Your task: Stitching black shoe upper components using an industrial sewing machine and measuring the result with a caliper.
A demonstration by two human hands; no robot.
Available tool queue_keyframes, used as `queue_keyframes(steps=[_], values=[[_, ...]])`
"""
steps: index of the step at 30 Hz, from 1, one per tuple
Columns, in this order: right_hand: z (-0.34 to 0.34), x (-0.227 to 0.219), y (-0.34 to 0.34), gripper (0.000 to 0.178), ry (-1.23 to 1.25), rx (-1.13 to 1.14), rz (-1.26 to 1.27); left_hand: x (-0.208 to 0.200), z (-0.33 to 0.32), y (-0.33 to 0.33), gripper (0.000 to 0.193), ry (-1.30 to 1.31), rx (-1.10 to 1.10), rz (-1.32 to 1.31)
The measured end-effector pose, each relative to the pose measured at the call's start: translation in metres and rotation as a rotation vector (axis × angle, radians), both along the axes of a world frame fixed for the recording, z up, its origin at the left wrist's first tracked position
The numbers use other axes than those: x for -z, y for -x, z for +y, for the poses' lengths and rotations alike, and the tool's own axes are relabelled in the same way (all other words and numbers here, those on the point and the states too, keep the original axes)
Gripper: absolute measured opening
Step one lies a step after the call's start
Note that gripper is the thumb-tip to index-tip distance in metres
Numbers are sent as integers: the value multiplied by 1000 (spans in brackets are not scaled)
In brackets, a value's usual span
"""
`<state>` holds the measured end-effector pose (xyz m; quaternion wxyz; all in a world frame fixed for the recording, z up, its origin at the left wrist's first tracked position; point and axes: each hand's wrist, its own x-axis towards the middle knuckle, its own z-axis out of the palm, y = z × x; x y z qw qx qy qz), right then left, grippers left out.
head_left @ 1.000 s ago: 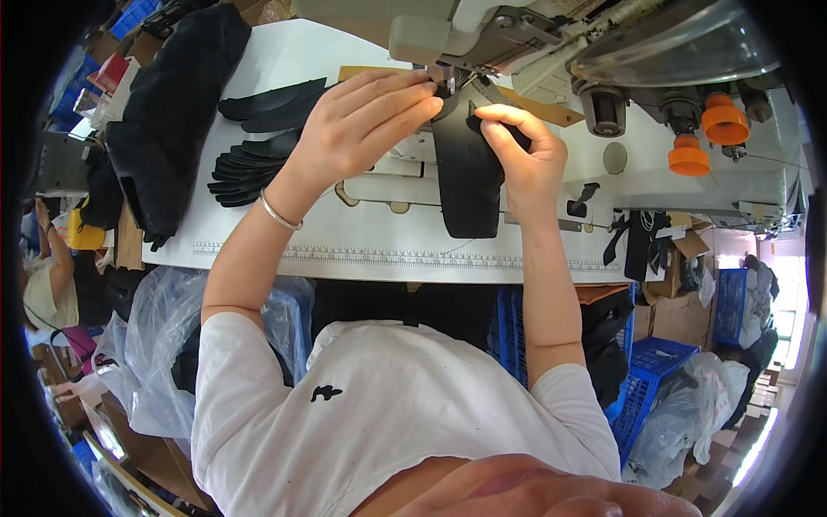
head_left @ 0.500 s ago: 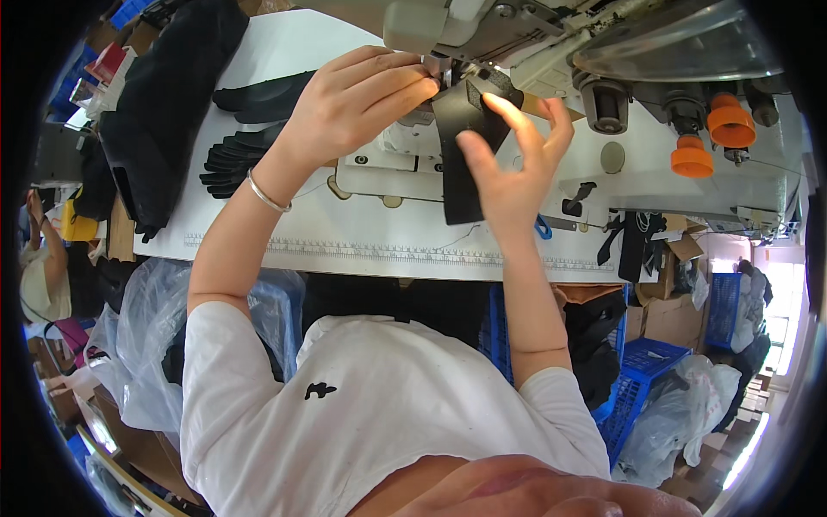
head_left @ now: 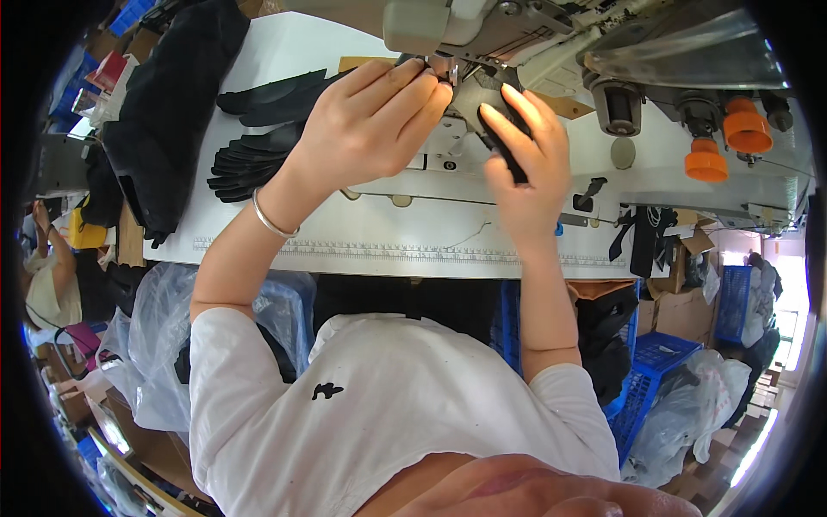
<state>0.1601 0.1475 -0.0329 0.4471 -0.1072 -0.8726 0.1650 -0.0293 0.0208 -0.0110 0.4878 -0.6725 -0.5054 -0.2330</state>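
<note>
At the needle area of a sewing machine (head_left: 495, 30), my left hand (head_left: 362, 129) is closed, its fingertips pinched by the presser foot. Bits of black material show at those fingertips. My right hand (head_left: 534, 164) bends round a flat black piece (head_left: 510, 160) just right of the needle, fingers on top and the blurred thumb at its near edge. Much of this piece is hidden by the fingers. Left of my left hand lie a fanned stack of black pieces (head_left: 245, 164) and some longer black pieces (head_left: 271, 99).
A ruler strip (head_left: 413, 252) runs along the front of the white table (head_left: 362, 228). Dark cloth (head_left: 168, 112) covers the left end. Orange knobs (head_left: 746, 127) hang at the right. Below stand a blue crate (head_left: 642, 379) and clear plastic bags (head_left: 142, 345). Another person (head_left: 56, 267) sits far left.
The black piece has swung from hanging toward me to lying folded or turned under my right fingers. My right hand has closed round it; my left hand has shifted slightly right.
</note>
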Motion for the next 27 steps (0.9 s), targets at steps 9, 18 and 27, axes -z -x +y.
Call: queue_keyframes(steps=[9, 18, 27], values=[[30, -9, 1, 49, 0, -114, -37, 1, -6, -5, 22, 47, -35, -46], [43, -19, 4, 45, 89, -103, -164, 2, -7, -3, 24, 73, -21, -181], [87, -8, 16, 46, 226, -205, -188, 2, -6, -18, 19, 43, -135, -179]])
